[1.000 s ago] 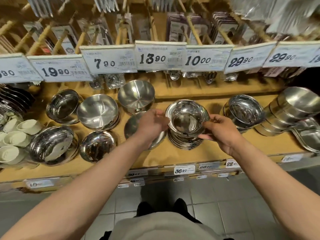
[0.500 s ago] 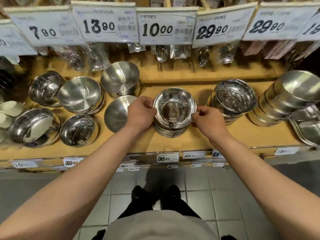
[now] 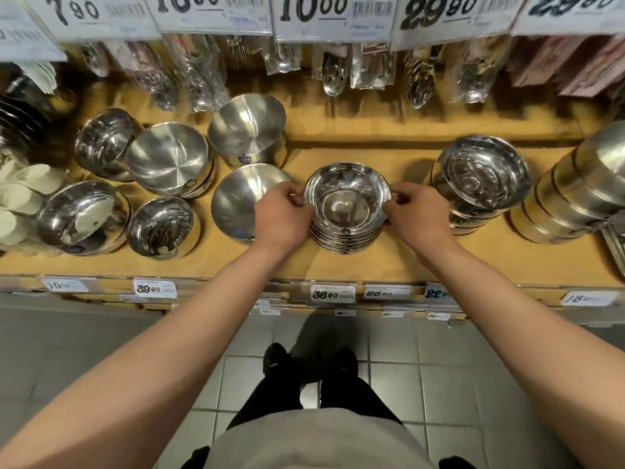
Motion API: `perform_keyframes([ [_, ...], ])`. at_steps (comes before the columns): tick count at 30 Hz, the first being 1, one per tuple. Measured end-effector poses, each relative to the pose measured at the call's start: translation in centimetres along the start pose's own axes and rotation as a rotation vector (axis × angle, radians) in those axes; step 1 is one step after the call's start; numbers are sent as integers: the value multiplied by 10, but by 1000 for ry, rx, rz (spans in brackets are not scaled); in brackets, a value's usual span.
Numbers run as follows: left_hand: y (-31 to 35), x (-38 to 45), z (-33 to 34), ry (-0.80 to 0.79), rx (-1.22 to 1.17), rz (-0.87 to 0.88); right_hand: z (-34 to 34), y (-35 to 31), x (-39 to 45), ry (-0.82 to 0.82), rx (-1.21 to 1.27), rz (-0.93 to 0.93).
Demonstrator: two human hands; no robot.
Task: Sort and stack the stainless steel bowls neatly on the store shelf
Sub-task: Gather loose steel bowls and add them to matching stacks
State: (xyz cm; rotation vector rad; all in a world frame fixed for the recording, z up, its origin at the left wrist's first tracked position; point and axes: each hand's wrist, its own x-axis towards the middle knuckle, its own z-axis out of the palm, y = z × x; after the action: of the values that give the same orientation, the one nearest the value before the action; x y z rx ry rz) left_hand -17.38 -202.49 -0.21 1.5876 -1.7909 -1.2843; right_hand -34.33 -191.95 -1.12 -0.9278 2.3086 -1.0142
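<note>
A stack of small shiny steel bowls stands in the middle of the wooden shelf. My left hand pinches the left rim of the top bowl, and my right hand pinches its right rim. The top bowl sits nested on the stack. A brushed steel bowl leans tilted just left of my left hand, partly hidden by it. Another stack of shiny bowls stands to the right.
Several more steel bowls sit on the shelf's left half, with white cups at the far left. Tilted steel containers lie at the right. Packaged spoons hang behind. Price tags line the shelf edge above the tiled floor.
The top bowl came down from a raised position onto the stack, both hands still on its rim. The camera tipped downward and closer to the shelf.
</note>
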Motion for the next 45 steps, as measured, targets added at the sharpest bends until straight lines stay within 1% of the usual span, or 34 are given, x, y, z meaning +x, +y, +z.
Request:
perform_keyframes([
  [4,-1,-1,2,35,62,30,-3,-3,0,39,-50,-40],
  [8,-2,-3,4,40,62,28,-4,-4,-1,3,-40,-48],
  [12,-1,-5,3,18,32,-12,-4,-4,-5,2,-26,-47],
  [15,-2,-13,4,10,16,-57,-1,-2,-13,-71,146,62],
  [18,-7,-24,9,-16,47,15,7,-3,-26,-148,400,178],
  [20,-9,-28,10,-16,49,53,12,-1,-29,-142,506,194],
  [26,-9,-23,9,0,43,61,16,2,-29,-132,577,163],
  [30,-6,-26,6,5,15,37,13,-2,-32,-140,576,175],
  [33,-6,-29,-3,17,-2,-9,8,-7,-35,-106,475,188],
  [35,-10,-31,-14,21,-47,-31,7,-7,-38,-60,346,135],
  [37,-17,-33,-31,51,-70,-43,3,-10,-43,3,199,38],
  [38,-20,-35,-41,64,-98,-49,2,-14,-45,26,168,-6],
  [42,-34,-38,-81,116,-203,-75,2,-38,-55,23,162,-123],
  [45,-44,-39,-104,172,-245,-98,10,-55,-59,-47,244,-160],
])
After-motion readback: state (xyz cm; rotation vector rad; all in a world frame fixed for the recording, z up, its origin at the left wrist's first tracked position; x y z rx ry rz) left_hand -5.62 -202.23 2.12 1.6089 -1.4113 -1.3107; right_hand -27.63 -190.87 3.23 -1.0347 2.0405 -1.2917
